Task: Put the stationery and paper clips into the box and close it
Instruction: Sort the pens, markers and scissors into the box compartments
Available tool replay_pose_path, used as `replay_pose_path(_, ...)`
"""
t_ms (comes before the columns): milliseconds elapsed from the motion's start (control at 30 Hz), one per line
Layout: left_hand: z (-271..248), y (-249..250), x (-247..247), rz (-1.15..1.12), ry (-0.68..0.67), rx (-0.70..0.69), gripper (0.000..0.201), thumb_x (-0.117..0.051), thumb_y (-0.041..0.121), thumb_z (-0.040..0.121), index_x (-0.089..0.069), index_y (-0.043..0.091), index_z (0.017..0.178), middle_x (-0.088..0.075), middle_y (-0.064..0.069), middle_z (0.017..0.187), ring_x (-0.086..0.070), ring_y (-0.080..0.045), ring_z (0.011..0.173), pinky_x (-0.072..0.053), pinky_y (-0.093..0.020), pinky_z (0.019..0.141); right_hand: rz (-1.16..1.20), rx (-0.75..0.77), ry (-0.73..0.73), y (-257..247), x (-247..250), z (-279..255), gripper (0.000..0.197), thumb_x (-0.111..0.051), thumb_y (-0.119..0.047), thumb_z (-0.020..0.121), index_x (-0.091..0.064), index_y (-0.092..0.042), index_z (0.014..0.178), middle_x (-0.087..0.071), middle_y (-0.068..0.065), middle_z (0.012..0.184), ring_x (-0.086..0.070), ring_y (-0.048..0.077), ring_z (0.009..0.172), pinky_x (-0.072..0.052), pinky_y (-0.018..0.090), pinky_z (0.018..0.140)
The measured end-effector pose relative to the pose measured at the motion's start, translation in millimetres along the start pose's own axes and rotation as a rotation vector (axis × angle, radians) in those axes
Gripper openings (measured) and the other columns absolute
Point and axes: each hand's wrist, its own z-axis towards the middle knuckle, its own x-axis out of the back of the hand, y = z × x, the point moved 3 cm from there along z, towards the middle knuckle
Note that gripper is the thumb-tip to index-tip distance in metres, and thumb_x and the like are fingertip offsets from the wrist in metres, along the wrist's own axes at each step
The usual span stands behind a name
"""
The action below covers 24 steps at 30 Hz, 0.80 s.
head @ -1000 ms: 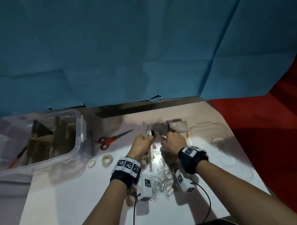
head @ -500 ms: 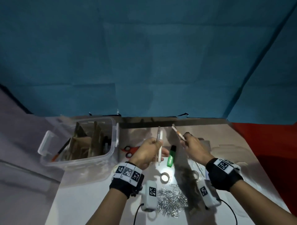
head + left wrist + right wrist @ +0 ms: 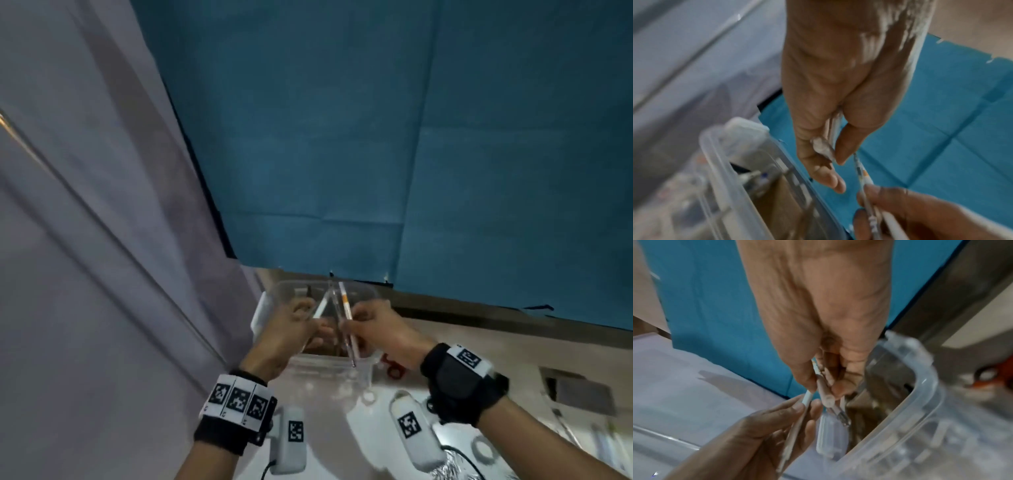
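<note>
Left hand (image 3: 291, 329) pinches a white pen (image 3: 320, 310), right hand (image 3: 380, 329) grips two pens (image 3: 347, 318), both over the open clear box (image 3: 363, 294) at table's left edge.

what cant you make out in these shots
- Inside of the clear box: head view, both hands cover it; wrist views are blurred, so its contents can't be named.
- How many pens the right hand holds: they overlap and smear.
- Left hand pen: its lower end is hidden in the fingers.
- Scissors: head view, mostly behind the right wrist.
- Paper clips: cut off by the bottom edge.
</note>
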Motion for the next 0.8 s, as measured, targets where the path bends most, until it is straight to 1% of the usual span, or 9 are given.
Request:
replay_pose_path(133, 18, -6, 47, 0.261, 0.137, -0.098, 0.018, -0.063, 0.001, 0.093, -0.066, 0.013, 0.107, -0.074, -0.003, 0.086, -0.070, -0.012, 0.068, -0.057, -0.027, 0.058, 0.136, -0.048, 0.015, -31, -58, 42, 0.017, -0.068, -0.010, 0.091, -0.064, -0.005, 0.075, -0.065, 0.007, 0.060, -0.061, 0.013, 0.046, -0.051, 0.025, 0.045)
replay_pose_path(200, 30, -9, 53, 0.432, 0.183, -0.132, 0.017, -0.057, 0.008, 0.096, -0.068, 0.014, 0.108, -0.075, -0.003, 0.091, -0.071, -0.017, 0.077, -0.059, -0.034, 0.069, 0.147, -0.083, 0.036, -39, -74, 60, 0.014, -0.069, -0.013, 0.090, -0.067, -0.006, 0.079, -0.067, 0.007, 0.063, -0.063, 0.016, 0.049, -0.058, 0.033, 0.054)
replay_pose_path(267, 40, -16, 50, 0.594, 0.185, -0.088, 0.026, -0.053, 0.006, 0.093, -0.063, 0.010, 0.117, -0.071, -0.006, 0.102, -0.068, -0.024, 0.090, -0.052, -0.030, 0.074, 0.139, -0.115, 0.048, -41, -82, 72, 0.011, -0.069, -0.017, 0.090, -0.069, -0.008, 0.084, -0.069, 0.011, 0.074, -0.065, 0.022, 0.059, -0.061, 0.040, 0.067)
replay_pose_path(333, 37, -16, 44, 0.723, 0.166, -0.087, 0.026, -0.053, 0.009, 0.096, -0.059, 0.004, 0.121, -0.067, -0.014, 0.113, -0.065, -0.032, 0.105, -0.045, -0.027, 0.076, -0.057, -0.102, 0.045, -38, -77, 73, 0.017, -0.069, -0.024, 0.089, -0.066, -0.012, 0.077, -0.067, 0.008, 0.073, -0.064, 0.020, 0.062, -0.058, 0.030, 0.061)
replay_pose_path(433, 29, -4, 41, 0.743, 0.208, -0.151, 0.030, -0.050, 0.006, 0.099, -0.057, -0.002, 0.127, -0.064, -0.020, 0.125, -0.062, -0.035, 0.115, -0.042, -0.029, 0.078, -0.214, -0.106, 0.089, -29, -49, 64, 0.034, -0.069, -0.025, 0.089, -0.054, -0.015, 0.060, -0.054, 0.001, 0.056, -0.054, 0.013, 0.049, -0.046, 0.022, 0.048)
replay_pose_path(500, 27, 7, 36, 0.755, 0.223, -0.240, 0.029, -0.048, -0.002, 0.095, -0.059, -0.006, 0.121, -0.065, -0.024, 0.120, -0.062, -0.038, 0.111, -0.044, -0.033, 0.078, -0.193, -0.134, 0.091, -21, -27, 50, 0.027, -0.068, -0.020, 0.090, -0.059, -0.009, 0.067, -0.058, 0.006, 0.057, -0.058, 0.014, 0.046, -0.053, 0.026, 0.049)
replay_pose_path(600, 25, 24, 4, 0.768, 0.168, -0.386, 0.020, -0.051, 0.004, 0.095, -0.066, 0.000, 0.109, -0.069, -0.018, 0.106, -0.065, -0.037, 0.102, -0.042, -0.031, 0.073, -0.115, -0.117, 0.059, -11, 11, 24, 0.022, -0.061, -0.014, 0.096, -0.063, 0.000, 0.079, -0.065, 0.019, 0.069, -0.062, 0.019, 0.053, -0.055, 0.029, 0.056)
replay_pose_path(700, 18, 41, -58, 0.688, 0.037, -0.519, 0.020, -0.058, 0.010, 0.096, -0.072, 0.006, 0.110, -0.074, -0.008, 0.106, -0.069, -0.023, 0.101, -0.049, -0.030, 0.085, -0.073, -0.091, 0.059, -3, 59, -12, 0.021, -0.057, -0.010, 0.097, -0.067, 0.006, 0.088, -0.065, 0.025, 0.081, -0.062, 0.022, 0.058, -0.053, 0.027, 0.056)
replay_pose_path(800, 14, 44, -128, 0.552, -0.184, -0.562, 0.014, -0.060, 0.011, 0.093, -0.074, 0.012, 0.093, -0.077, -0.005, 0.084, -0.075, -0.015, 0.077, -0.056, -0.028, 0.076, -0.083, -0.127, 0.061, 11, 115, -47, 0.021, -0.058, -0.012, 0.097, -0.068, 0.007, 0.095, -0.066, 0.021, 0.084, -0.063, 0.024, 0.064, -0.054, 0.027, 0.060)
